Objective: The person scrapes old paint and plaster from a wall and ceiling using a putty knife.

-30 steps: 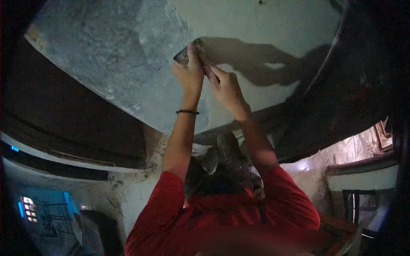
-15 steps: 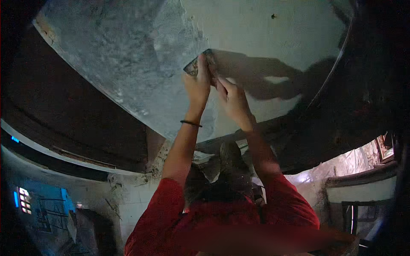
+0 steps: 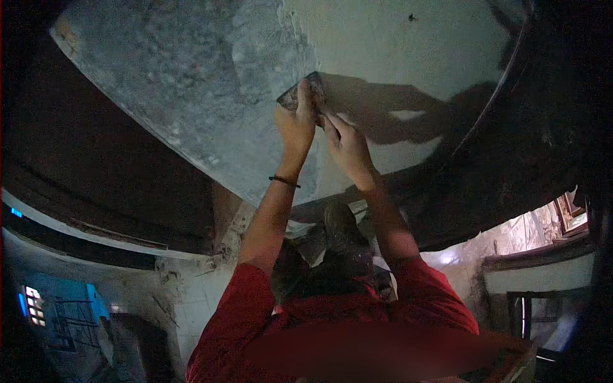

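Note:
My left hand (image 3: pixel 294 127), with a dark band at the wrist, grips a mottled, dark-edged rectangular block (image 3: pixel 288 97) against a large pale surface (image 3: pixel 396 51). My right hand (image 3: pixel 348 147) is just below and right of it, fingers closed on the same block; its fingertips are partly hidden. The block sits along the boundary between a rough, mottled grey area (image 3: pixel 159 76) and a smoother cream area. A shadow of my arms falls to the right, and a small dark spot (image 3: pixel 412 17) marks the upper surface.
Dark recesses (image 3: pixel 115 179) border the surface at left and right. A tiled, stained wall (image 3: pixel 191 300) is toward the bottom. At lower left are a small barred window (image 3: pixel 35 303) and a blue wall (image 3: pixel 96 297); a dark-framed opening (image 3: pixel 536 319) is at lower right.
Since a second ago both hands and the block have moved right and slightly down in the view, mostly in the first half second. Both hands keep their grip.

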The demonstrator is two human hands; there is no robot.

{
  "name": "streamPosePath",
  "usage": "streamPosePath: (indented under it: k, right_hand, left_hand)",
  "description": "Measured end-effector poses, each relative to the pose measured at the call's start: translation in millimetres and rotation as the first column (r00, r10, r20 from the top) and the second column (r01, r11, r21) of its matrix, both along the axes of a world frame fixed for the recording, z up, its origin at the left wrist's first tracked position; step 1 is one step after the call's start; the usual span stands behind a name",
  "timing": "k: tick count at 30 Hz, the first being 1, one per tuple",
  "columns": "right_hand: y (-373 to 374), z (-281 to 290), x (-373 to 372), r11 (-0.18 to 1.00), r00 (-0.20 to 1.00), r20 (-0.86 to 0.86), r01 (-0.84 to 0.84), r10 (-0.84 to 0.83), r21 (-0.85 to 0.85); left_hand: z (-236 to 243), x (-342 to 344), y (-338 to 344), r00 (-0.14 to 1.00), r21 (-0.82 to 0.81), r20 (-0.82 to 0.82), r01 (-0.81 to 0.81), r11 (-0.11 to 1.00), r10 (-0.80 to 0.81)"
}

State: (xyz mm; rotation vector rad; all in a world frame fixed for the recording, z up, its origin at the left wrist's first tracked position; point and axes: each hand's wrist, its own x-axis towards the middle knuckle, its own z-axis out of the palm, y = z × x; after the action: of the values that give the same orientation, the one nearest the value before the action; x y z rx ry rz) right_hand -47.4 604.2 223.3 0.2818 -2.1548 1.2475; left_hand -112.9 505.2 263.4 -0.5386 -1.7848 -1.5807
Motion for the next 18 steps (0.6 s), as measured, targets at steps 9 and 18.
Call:
streamPosePath:
  k: [9,18]
  right_hand:
    - [-8.8,20.3,10.7,0.996,0.998,0.03,-0.05,0.052,-0.069]
    - [-3.8,13.9,2.4,0.999,0.999,-0.028,0.037,-0.037,0.003]
  left_hand:
    - [10.3,6.3,-4.7,0.994,-0.041,-0.077,-0.077,0.996,0.074]
    - [26.8,9.9,1.6,0.993,0.091,0.044,0.106,0.99,-0.11]
